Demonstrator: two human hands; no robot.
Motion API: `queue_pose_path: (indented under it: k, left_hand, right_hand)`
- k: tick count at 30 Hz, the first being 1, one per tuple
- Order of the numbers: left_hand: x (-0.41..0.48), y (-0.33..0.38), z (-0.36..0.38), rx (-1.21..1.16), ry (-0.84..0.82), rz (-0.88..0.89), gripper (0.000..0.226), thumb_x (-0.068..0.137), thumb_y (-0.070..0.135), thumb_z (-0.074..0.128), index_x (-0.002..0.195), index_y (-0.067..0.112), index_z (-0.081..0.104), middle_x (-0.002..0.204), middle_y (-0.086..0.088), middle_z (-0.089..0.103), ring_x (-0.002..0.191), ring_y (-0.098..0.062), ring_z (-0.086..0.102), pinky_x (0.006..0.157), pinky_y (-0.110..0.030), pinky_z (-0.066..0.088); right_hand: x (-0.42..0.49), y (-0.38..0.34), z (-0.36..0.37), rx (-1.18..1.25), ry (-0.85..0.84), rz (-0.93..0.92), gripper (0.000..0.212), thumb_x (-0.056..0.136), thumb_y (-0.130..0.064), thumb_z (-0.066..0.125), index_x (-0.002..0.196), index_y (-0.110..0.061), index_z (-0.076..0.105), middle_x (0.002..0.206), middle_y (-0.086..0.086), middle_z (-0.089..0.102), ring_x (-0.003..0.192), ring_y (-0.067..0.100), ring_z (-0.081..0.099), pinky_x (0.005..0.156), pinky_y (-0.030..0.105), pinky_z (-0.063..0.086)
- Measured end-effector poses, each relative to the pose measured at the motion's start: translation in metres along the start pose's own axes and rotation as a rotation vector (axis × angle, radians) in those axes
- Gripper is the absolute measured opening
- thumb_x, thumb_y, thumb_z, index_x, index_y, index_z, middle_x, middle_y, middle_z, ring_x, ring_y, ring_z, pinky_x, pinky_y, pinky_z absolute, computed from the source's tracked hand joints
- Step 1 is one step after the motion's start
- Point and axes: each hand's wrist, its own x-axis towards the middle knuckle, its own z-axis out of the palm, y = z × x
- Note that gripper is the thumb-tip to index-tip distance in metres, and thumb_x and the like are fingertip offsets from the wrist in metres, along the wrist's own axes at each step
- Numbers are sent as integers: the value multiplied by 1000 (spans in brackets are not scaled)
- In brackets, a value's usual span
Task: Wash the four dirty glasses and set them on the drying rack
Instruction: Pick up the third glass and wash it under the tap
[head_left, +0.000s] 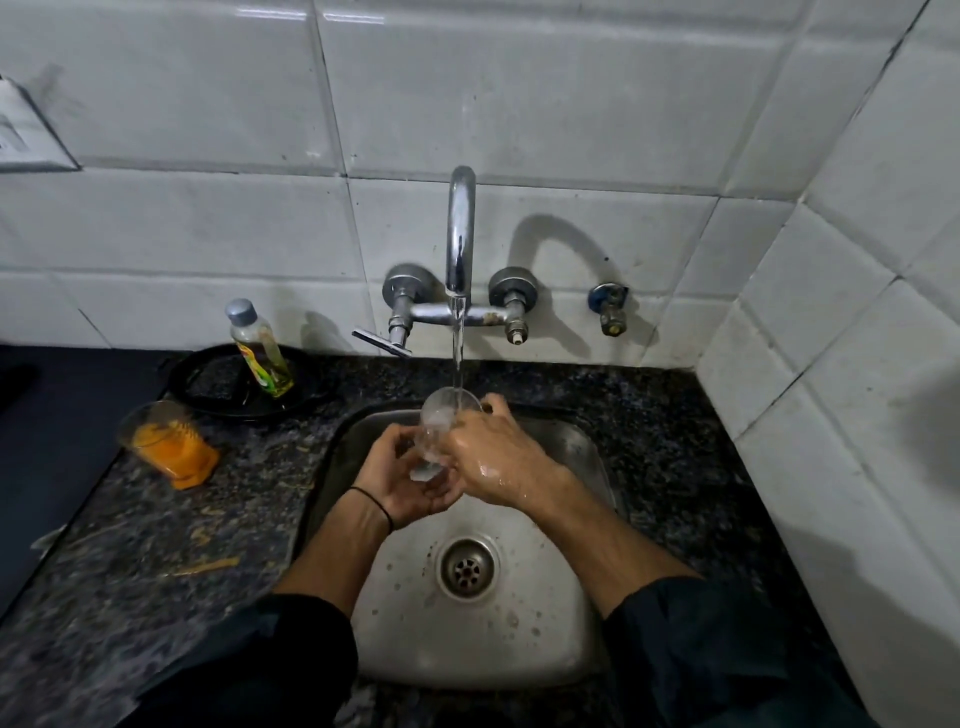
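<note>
Left hand (410, 480) palm-up, holds glass (441, 415); right hand (498, 457) grips it.

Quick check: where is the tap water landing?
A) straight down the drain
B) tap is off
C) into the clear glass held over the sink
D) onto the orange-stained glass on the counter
C: the stream from the chrome wall tap falls into the open mouth of the clear drinking glass, which the left hand and right hand grip over the stainless steel sink.
</note>
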Motion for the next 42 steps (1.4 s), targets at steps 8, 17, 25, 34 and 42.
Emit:
queue_pose_path:
  k: [8,17,25,34,42]
  left_hand:
    - [8,-7,5,12,-127,135,34,82,36,54,96,8,69,98,-11,62,84,-25,59,75,-37,42]
    - [4,5,12,-19,-96,219,28,91,25,50,86,6,70,86,-13,68,76,-26,68,73,-37,54]
    - [1,20,20,249,-49,740,22,81,0,62,93,16,54,88,-4,63,72,-13,64,61,-28,55]
    - [0,17,8,116,36,354,78,79,46,75,131,-7,52,120,-29,63,99,-38,67,70,-43,58]
    - [3,28,28,127,59,214,56,93,39,60,124,-7,58,117,-27,66,84,-35,69,63,-39,59]
  right_hand:
    - [7,-7,16,556,50,367,19,91,-35,66,110,-30,70,116,4,66,108,24,62,95,39,53]
    - [0,-9,37,761,162,290,38,82,-13,65,120,-15,66,126,5,65,122,24,55,110,43,39]
    - [-11,-30,70,2316,405,724,63,99,-59,38,134,-12,61,125,9,71,124,25,61,103,42,42]
    - [15,-9,51,1474,393,392,28,95,-13,62,119,-3,72,116,13,74,112,25,69,94,30,56]
    - [16,19,49,-336,-9,-69,59,96,-16,47,154,-26,38,159,-4,39,147,15,31,120,53,-15]
